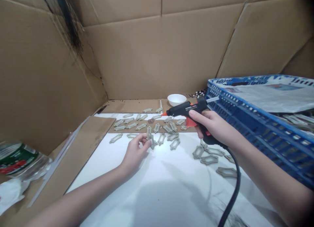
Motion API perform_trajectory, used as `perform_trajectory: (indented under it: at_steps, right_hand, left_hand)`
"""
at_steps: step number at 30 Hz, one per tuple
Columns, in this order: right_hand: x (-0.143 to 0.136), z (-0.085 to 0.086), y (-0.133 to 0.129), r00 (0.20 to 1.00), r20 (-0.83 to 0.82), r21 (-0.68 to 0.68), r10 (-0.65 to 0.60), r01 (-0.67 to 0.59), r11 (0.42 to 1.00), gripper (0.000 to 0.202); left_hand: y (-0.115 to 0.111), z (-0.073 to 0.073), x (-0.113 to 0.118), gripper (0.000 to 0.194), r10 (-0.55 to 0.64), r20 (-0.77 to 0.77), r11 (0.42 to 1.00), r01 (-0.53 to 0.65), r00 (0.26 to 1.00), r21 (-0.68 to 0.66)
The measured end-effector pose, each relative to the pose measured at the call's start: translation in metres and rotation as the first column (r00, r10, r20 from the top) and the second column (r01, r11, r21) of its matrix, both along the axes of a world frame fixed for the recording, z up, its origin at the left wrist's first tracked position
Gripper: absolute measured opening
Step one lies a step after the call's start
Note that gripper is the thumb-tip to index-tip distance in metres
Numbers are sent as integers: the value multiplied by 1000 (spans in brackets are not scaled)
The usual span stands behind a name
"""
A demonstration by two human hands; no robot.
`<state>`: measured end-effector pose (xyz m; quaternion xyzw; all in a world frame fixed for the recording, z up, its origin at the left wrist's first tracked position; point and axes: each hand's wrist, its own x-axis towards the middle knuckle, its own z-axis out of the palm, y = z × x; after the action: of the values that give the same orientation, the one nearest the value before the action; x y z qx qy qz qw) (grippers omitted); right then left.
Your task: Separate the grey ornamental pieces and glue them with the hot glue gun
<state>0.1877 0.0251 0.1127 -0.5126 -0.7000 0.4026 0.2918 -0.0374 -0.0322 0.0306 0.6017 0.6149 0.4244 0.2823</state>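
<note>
My right hand (213,125) is wrapped round the grip of a black and orange hot glue gun (188,109). The gun's orange nozzle points left, and a whitish glue stick (213,99) sticks out of its back end. Between the thumb and fingers of my left hand (137,150) is a small pale frame-shaped piece (150,138), held upright over the white board (147,178). The nozzle tip is above and to the right of that piece, apart from it. Several similar pale frames (141,126) lie in rows beyond my left hand, and more (209,160) lie below the gun.
On the right stands a blue plastic crate (245,128) with sheets and more pieces in it. A white bowl (176,99) sits at the back. The gun's black cable (234,191) trails toward me. Cardboard walls (147,56) enclose the back and left, where a plastic bottle (22,161) lies.
</note>
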Motion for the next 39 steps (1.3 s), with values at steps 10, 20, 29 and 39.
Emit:
perform_trajectory:
  at_steps: [10, 20, 29, 39]
  right_hand:
    - [3, -5, 6, 999, 49, 22, -4, 3, 1000, 51]
    - [3, -6, 7, 997, 64, -2, -32, 32, 999, 55]
    - [0, -8, 7, 997, 78, 19, -12, 11, 1000, 55]
    - [-10, -27, -5, 992, 94, 537, 89, -126, 834, 36]
  left_hand:
    - [-5, 14, -98, 22, -99, -590, 975, -39, 802, -217]
    - [14, 19, -130, 26, 112, -773, 973, -228, 625, -43]
    - [16, -5, -127, 23, 141, -622, 976, -213, 770, -42]
    - [35, 40, -73, 26, 140, 124, 980, -119, 982, -159]
